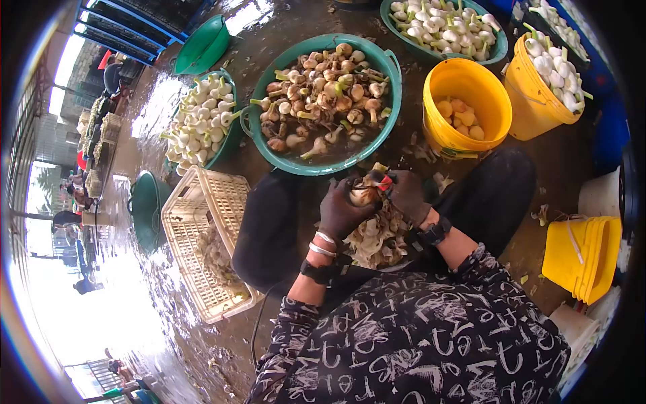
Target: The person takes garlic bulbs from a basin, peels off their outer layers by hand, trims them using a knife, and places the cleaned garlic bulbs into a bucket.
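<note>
Gloved in a dark glove, my left hand (341, 210) is wrapped round a garlic bulb (364, 195) above my lap. Close against it, my right hand (408, 195) grips a small red-and-black tool (384, 183) at the bulb's upper side; the blade cannot be made out. Beneath both hands lies a heap of pale peeled skins (379, 239). Just beyond them stands a large green basin (323, 165) with brown unpeeled bulbs (333, 91) in it. To its right, a yellow bucket (464, 77) holds several pale bulbs (463, 120).
A cream plastic crate (202, 269) with skins stands at my left. White bulbs fill a green basin (232, 138), another basin (494, 57) and a yellow bucket (538, 111). Stacked yellow containers (582, 256) are at the right. Other people are far off at the left.
</note>
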Action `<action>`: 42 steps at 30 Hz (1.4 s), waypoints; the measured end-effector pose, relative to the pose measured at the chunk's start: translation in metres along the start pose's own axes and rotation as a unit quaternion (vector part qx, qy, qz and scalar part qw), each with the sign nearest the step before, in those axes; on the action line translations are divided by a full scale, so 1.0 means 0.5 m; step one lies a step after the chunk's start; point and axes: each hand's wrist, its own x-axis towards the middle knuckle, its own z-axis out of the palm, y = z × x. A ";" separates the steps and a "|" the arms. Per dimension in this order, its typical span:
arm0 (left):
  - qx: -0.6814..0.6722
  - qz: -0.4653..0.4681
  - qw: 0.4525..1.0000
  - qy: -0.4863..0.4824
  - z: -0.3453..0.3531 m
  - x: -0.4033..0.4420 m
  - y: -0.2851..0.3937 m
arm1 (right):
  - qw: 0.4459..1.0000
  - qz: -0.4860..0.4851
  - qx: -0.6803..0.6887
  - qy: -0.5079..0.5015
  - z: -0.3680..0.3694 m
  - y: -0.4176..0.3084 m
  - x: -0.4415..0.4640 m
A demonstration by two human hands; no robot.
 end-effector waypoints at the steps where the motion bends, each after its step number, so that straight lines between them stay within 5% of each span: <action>1: 0.065 0.041 0.996 0.047 0.001 -0.003 0.011 | 0.998 0.040 -0.020 -0.042 0.004 0.000 0.001; 3: 0.079 0.043 0.995 0.049 0.003 -0.008 0.021 | 0.992 0.080 -0.041 -0.084 0.010 0.012 -0.001; 5: 0.095 0.040 0.993 0.052 -0.001 -0.014 0.027 | 0.982 0.084 0.121 -0.117 0.017 0.021 -0.003; 9: 0.055 0.027 0.997 0.041 -0.018 -0.018 0.023 | 0.971 0.028 0.199 -0.125 0.011 0.022 -0.008; 11: 0.021 0.026 0.999 0.040 -0.025 -0.020 0.012 | 0.871 0.254 0.353 -0.228 -0.007 0.015 -0.008; 13: -0.369 -0.149 0.917 -0.037 -0.028 -0.023 -0.003 | 0.849 0.253 0.402 -0.233 -0.026 -0.002 -0.008; 14: -0.348 -0.114 0.930 -0.017 -0.021 -0.024 -0.004 | 0.823 0.254 0.449 -0.238 -0.031 -0.009 -0.011; 17: -0.340 -0.150 0.928 0.003 -0.001 -0.027 0.004 | 0.861 0.285 0.379 -0.185 -0.013 -0.003 -0.009; 18: -0.132 -0.073 0.988 0.035 0.004 -0.028 0.000 | 0.861 0.285 0.380 -0.184 -0.009 -0.009 -0.008; 21: 0.019 -0.005 0.999 0.032 0.008 -0.029 0.005 | 0.927 0.205 0.266 -0.168 -0.005 -0.011 -0.012; 23: 0.005 0.006 0.999 0.042 0.013 -0.028 -0.019 | 0.948 0.107 0.235 -0.189 -0.009 0.005 -0.010; 24: -0.168 -0.074 0.983 -0.015 0.008 -0.026 -0.028 | 0.947 0.107 0.235 -0.189 -0.017 0.006 -0.009; 26: -0.366 -0.244 0.890 -0.123 -0.025 -0.021 -0.031 | 0.834 0.273 0.395 -0.271 -0.039 0.005 -0.006; 30: -0.508 -0.226 0.830 -0.040 0.007 -0.029 -0.010 | 0.776 0.230 0.544 -0.221 -0.024 0.006 -0.026; 31: -0.507 -0.225 0.831 -0.041 0.020 -0.026 -0.017 | 0.758 0.283 0.537 -0.240 -0.031 -0.005 -0.030; 32: -0.407 -0.159 0.898 -0.041 0.029 -0.023 -0.017 | 0.737 0.337 0.527 -0.257 -0.039 -0.020 -0.032; 33: -0.301 -0.091 0.949 -0.040 0.036 -0.023 -0.019 | 0.737 0.339 0.527 -0.255 -0.031 -0.002 -0.033; 34: -0.210 -0.039 0.976 0.037 0.040 -0.022 -0.022 | 0.864 0.173 0.389 -0.267 -0.016 0.030 -0.029; 37: -0.151 -0.008 0.988 0.017 0.031 -0.016 -0.035 | 0.831 0.293 0.377 -0.287 -0.006 0.039 -0.009; 39: -0.074 -0.021 0.996 -0.033 0.032 -0.020 -0.055 | 0.855 0.121 0.417 -0.285 0.072 0.138 -0.011; 42: -0.192 -0.194 0.958 -0.091 0.028 -0.018 -0.052 | 0.885 0.137 0.326 -0.303 -0.004 0.028 -0.010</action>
